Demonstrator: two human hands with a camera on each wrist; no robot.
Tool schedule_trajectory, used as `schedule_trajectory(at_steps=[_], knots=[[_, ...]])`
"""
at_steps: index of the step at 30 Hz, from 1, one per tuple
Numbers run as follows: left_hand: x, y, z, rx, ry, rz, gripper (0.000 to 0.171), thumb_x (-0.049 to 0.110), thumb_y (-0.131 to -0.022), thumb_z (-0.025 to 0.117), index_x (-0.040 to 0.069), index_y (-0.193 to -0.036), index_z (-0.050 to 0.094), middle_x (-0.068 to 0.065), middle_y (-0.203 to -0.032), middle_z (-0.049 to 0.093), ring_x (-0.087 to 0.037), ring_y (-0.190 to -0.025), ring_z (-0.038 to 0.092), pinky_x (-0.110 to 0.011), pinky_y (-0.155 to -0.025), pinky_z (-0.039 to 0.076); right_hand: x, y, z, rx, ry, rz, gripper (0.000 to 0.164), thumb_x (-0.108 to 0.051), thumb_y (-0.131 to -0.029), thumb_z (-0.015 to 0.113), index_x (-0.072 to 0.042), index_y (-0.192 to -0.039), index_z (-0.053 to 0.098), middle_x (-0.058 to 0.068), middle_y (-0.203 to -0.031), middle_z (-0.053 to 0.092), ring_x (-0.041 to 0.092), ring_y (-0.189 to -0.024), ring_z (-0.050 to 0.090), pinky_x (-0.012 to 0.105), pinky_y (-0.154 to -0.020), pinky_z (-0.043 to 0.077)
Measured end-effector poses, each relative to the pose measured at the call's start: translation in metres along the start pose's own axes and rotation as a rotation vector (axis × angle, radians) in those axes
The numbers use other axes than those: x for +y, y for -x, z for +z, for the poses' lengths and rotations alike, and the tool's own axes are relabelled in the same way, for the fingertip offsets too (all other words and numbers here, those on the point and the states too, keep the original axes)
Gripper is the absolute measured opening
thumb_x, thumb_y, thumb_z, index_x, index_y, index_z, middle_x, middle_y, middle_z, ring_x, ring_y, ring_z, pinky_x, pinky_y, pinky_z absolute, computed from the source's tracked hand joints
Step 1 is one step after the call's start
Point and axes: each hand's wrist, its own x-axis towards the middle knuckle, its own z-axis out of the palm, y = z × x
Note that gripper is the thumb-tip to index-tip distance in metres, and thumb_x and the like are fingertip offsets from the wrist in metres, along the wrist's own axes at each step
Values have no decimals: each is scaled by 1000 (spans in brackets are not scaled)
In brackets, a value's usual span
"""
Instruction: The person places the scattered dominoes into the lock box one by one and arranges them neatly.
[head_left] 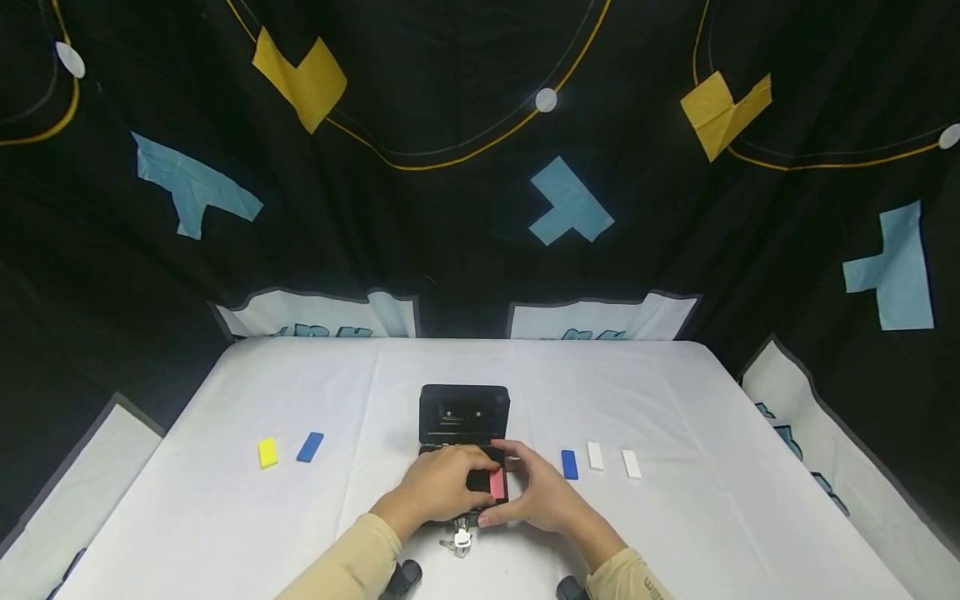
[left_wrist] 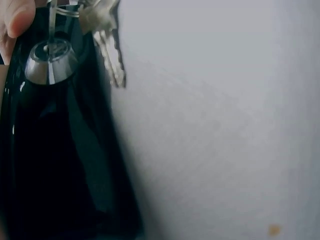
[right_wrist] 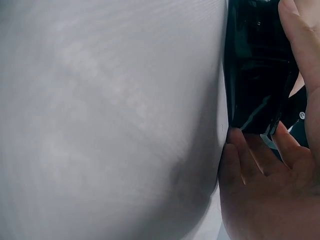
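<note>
A black cash box point(head_left: 465, 414) stands with its lid up at the middle of the table. My left hand point(head_left: 442, 482) reaches over it, thumb and fingertip at opposite ends of a pink block point(head_left: 497, 484) inside, along the right wall. With my right hand point(head_left: 542, 496) I grip the box's right end, thumb at the front and fingers toward the back. In the right wrist view, fingers point(right_wrist: 260, 155) of that hand lie against the box's black side point(right_wrist: 257, 70). Keys point(left_wrist: 111, 55) hang from the silver lock point(left_wrist: 51, 65) on the front. Much of the interior is hidden by my left hand.
On the white table point(head_left: 637, 542), a yellow block point(head_left: 267, 452) and a blue block point(head_left: 310, 447) lie left of the box. Another blue block point(head_left: 569, 464) and two white blocks point(head_left: 596, 455) lie to the right. A black curtain point(head_left: 450, 250) hangs behind the table.
</note>
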Motion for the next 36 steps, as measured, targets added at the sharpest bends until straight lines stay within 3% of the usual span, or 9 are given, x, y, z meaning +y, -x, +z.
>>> schedule_trajectory(at_steps=[16, 23, 31, 36], knots=[[0, 1, -1, -12, 32, -22, 53, 43, -79, 84, 18, -124, 73, 4, -124, 69, -24, -119, 62, -54, -95, 50, -1, -1, 1, -1, 13, 26, 103, -33, -61, 98, -16, -148, 46, 11, -140, 58, 34, -129, 52, 66, -108, 30], [-1, 1, -4, -8, 33, 6, 51, 40, -80, 84, 16, -124, 72, 5, -122, 68, -21, -117, 62, -49, -96, 51, -3, -1, 0, 1, -1, 25, 103, -31, -61, 98, -15, -148, 46, 12, -140, 57, 35, -129, 52, 65, -108, 32], [-7, 9, -16, -21, 146, 44, 52, 28, -81, 85, 8, -127, 69, -2, -122, 68, -14, -104, 64, -35, -92, 53, -4, 1, 1, 7, 13, 30, 104, -31, -61, 99, -16, -149, 45, 14, -136, 59, 37, -128, 53, 66, -106, 33], [-14, 19, -23, -20, 196, 70, 52, 28, -83, 84, 8, -128, 67, -1, -123, 67, -13, -105, 63, -36, -93, 53, -5, 0, 1, 1, 21, 28, 104, -30, -61, 99, -17, -149, 45, 15, -135, 60, 37, -128, 52, 67, -107, 30]])
